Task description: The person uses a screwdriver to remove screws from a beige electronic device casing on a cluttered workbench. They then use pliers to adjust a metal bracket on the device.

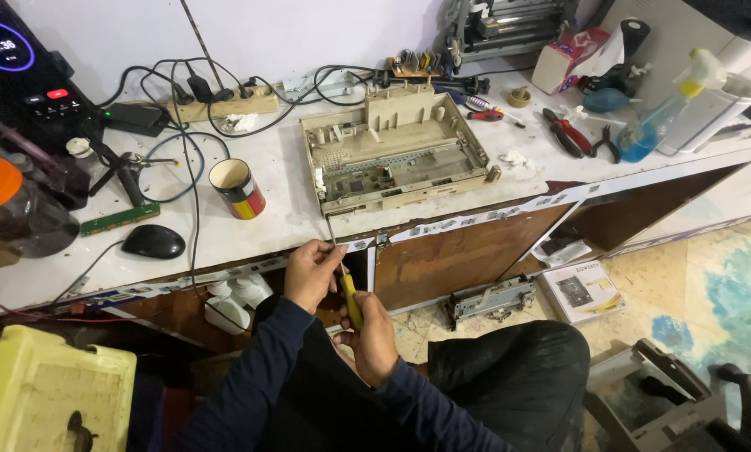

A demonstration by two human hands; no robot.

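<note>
While both hands meet at lower centre of the frame, just below the bench edge [225, 269], they share one screwdriver [348, 289]. The right hand [372, 333] is wrapped around its yellow handle, and the left hand [312, 272] is curled higher up, fingers pinching the thin metal shaft. That shaft rises up and to the left, its tip reaching the front lip of the open printer chassis [396, 151] at centre frame; whether the tip touches it cannot be told.

The chassis sits close to the bench's front edge, with a green circuit board showing inside. Left of it stand a striped cup [238, 187] and, nearer the edge, a black mouse [153, 241], with bare white surface between them and the chassis. Cables loop from a power strip [225, 102] at upper left. At upper right lie red-handled pliers [566, 130] and a blue spray bottle [661, 115], well apart from the hands.

Below the bench, a metal part [488, 300] and a booklet [582, 290] lie on the floor at right.
</note>
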